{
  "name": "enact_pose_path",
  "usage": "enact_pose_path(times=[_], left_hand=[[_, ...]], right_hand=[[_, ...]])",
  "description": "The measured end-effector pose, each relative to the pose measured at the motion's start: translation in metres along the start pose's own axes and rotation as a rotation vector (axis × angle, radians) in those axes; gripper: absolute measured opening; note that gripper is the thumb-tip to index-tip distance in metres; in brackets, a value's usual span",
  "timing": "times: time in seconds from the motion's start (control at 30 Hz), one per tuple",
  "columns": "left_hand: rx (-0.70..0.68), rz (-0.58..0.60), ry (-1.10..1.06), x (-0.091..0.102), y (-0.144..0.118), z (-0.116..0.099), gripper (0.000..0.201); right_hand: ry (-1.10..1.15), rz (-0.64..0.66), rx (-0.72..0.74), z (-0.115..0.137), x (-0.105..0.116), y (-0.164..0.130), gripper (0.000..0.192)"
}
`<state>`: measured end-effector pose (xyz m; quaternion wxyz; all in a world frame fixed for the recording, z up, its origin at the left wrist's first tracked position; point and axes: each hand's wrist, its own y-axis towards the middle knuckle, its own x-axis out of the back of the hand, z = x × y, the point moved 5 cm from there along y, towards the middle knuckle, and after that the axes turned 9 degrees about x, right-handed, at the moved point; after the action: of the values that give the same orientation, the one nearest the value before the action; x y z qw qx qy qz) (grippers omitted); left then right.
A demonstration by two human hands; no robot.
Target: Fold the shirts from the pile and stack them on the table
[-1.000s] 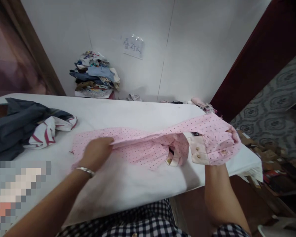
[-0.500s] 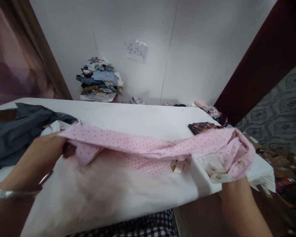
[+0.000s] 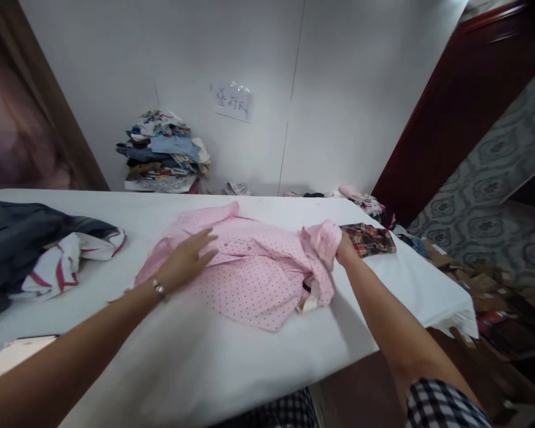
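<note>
A pink shirt (image 3: 254, 285) with small dark dots lies crumpled across the white table (image 3: 249, 362). Over its left part, my left hand (image 3: 189, 255) has its fingers stretched and spread, holding nothing. Whether the palm touches the cloth is unclear. My right hand (image 3: 345, 246) is at the shirt's right end, where bunched pink cloth is lifted in its grip; the cloth hides most of the fingers. A pale label or lining patch shows at the shirt's lower right edge.
Dark grey clothing (image 3: 22, 238) and a white garment with red trim (image 3: 71, 258) lie on the left. A folded plaid garment (image 3: 370, 238) sits at the right. Behind the table stands a clothes pile (image 3: 164, 151). A phone-like device (image 3: 18, 356) lies at the lower left.
The shirt was stretched between both hands above the table and now rests on it. My left hand has let go and moved right, while my right hand has moved left and farther back.
</note>
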<state>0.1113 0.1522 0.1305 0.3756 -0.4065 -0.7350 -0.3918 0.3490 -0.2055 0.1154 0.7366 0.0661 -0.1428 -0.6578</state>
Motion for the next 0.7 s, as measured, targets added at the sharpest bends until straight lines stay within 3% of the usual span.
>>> enact_pose_path(times=[0.1,0.23,0.4,0.53,0.63,0.7], left_hand=[[-0.081,0.044,0.140,-0.029,-0.039,0.040,0.050],[0.055,0.009,0.284,-0.032,-0.046,0.084,0.059],[0.161,0.016,0.357,-0.030,-0.032,0.080,0.056],[0.228,-0.014,0.344,-0.014,-0.024,0.066,0.047],[0.283,-0.129,0.270,0.020,-0.019,0.061,0.046],[0.335,-0.205,0.228,0.046,-0.017,0.062,0.046]], right_hand=[[-0.102,0.033,-0.042,-0.030,0.018,-0.037,0.031],[-0.214,0.207,-0.147,-0.046,0.031,-0.085,0.042],[-0.415,0.295,-0.086,-0.050,0.021,-0.115,0.046],[-0.384,0.289,-0.136,-0.049,0.018,-0.090,0.031],[-0.188,0.268,-0.091,-0.018,0.020,-0.038,0.035],[-0.173,0.128,0.018,0.009,0.029,0.003,0.035]])
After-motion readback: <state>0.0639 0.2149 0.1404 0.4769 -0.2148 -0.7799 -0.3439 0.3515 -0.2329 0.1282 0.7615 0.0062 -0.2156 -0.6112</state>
